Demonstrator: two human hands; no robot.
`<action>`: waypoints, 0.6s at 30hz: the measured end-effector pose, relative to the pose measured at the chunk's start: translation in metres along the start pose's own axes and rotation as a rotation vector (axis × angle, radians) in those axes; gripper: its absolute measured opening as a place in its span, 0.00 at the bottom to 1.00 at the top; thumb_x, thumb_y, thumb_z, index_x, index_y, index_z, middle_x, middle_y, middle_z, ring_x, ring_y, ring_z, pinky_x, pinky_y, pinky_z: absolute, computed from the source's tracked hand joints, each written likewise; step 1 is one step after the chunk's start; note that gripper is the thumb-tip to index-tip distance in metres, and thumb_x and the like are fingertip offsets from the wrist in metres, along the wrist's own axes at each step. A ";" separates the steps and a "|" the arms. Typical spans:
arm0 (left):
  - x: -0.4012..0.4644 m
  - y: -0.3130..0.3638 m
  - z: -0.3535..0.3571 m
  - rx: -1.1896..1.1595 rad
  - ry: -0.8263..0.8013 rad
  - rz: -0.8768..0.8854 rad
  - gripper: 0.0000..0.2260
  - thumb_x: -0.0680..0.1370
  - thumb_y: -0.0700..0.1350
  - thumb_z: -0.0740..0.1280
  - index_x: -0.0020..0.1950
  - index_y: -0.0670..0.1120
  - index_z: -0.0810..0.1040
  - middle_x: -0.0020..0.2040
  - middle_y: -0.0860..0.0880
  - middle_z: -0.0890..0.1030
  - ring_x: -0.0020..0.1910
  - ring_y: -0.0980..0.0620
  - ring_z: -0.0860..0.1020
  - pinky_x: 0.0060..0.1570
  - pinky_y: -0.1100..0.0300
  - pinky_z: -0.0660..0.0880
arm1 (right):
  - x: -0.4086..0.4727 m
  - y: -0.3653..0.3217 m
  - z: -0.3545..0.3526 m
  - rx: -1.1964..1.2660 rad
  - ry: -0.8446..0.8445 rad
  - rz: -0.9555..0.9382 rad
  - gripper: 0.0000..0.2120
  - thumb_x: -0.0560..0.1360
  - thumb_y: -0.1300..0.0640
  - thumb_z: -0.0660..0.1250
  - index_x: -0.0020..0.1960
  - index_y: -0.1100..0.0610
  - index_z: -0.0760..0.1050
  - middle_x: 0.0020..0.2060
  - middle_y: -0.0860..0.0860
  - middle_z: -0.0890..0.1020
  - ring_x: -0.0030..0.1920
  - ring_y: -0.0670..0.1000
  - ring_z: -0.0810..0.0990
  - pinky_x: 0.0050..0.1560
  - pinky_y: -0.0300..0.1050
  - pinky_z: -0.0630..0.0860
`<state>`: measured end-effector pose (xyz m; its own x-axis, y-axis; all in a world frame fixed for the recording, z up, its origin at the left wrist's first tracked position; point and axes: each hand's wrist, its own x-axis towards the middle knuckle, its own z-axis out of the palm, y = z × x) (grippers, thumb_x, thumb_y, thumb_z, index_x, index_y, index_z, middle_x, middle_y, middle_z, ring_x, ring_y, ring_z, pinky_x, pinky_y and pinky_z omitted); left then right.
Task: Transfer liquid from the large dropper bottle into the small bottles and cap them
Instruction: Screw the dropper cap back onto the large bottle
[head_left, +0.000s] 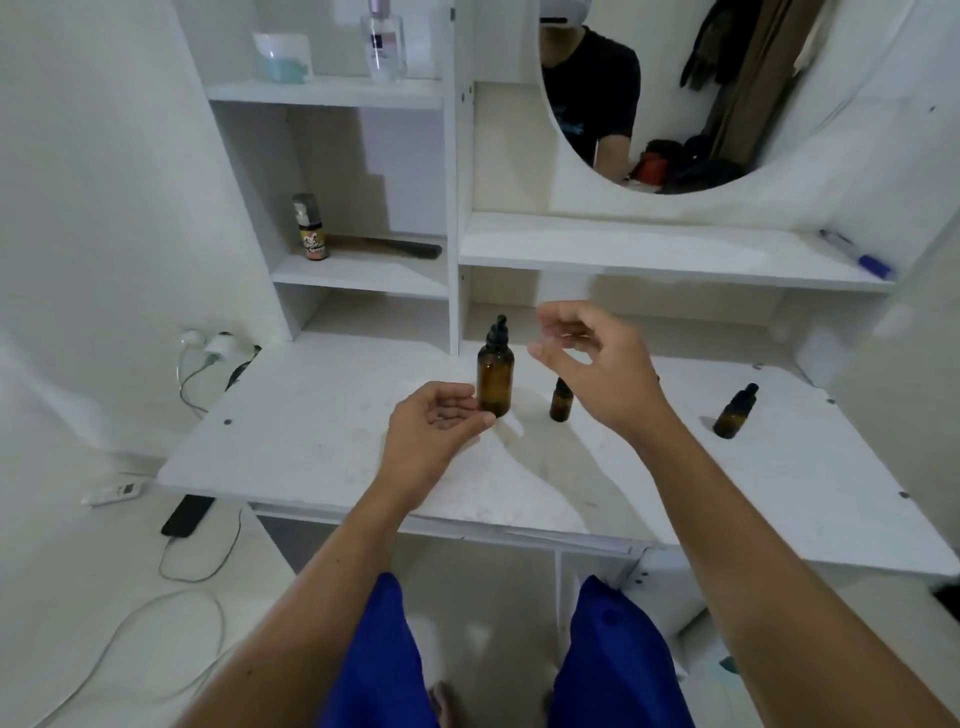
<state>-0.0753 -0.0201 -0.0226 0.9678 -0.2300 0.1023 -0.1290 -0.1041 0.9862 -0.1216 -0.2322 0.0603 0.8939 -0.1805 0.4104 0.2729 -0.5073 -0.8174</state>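
Large dropper bottle (495, 371): amber, standing upright with its black dropper cap on, near the rear edge of the white desk surface (322, 436), about midway along it.
Left hand (434, 423): hovering just left of the large bottle's base, palm turned up, fingers loosely curled and gripping nothing; fingertips lying right beside the glass, contact impossible to tell.
Right hand (592, 364): hanging in the air above the surface, to the right of the large bottle's cap, thumb and forefinger curving toward each other with a gap between them, holding nothing visible.
Small bottle (561, 401): amber, black-capped, standing upright just right of the large one, partly hidden behind the right hand.
Second small bottle (733, 411): capped too, standing well apart toward the right edge of the surface.
Shelf above (649, 254): carrying a blue pen (857, 254) at its right end.
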 end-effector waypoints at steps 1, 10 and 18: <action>0.004 -0.001 -0.002 0.009 0.042 0.004 0.19 0.69 0.46 0.83 0.58 0.47 0.82 0.49 0.50 0.86 0.49 0.51 0.85 0.55 0.54 0.84 | 0.005 -0.002 0.006 -0.012 -0.032 -0.003 0.19 0.79 0.56 0.76 0.69 0.52 0.80 0.60 0.44 0.85 0.61 0.41 0.83 0.65 0.36 0.78; 0.038 -0.007 0.011 0.094 -0.009 0.050 0.27 0.67 0.43 0.84 0.63 0.51 0.80 0.59 0.54 0.84 0.60 0.55 0.81 0.67 0.57 0.78 | 0.030 0.000 0.030 -0.183 -0.155 0.003 0.16 0.83 0.60 0.69 0.70 0.52 0.81 0.56 0.46 0.85 0.58 0.44 0.83 0.58 0.23 0.74; 0.043 -0.010 0.014 0.166 -0.023 0.073 0.24 0.70 0.43 0.82 0.64 0.45 0.82 0.56 0.52 0.86 0.57 0.54 0.83 0.65 0.55 0.79 | 0.039 -0.001 0.034 -0.190 -0.111 0.033 0.17 0.78 0.52 0.78 0.65 0.52 0.82 0.51 0.45 0.85 0.52 0.46 0.84 0.56 0.37 0.81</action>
<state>-0.0351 -0.0420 -0.0299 0.9498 -0.2642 0.1676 -0.2341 -0.2445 0.9410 -0.0748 -0.2104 0.0631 0.9377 -0.1106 0.3293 0.1807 -0.6541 -0.7345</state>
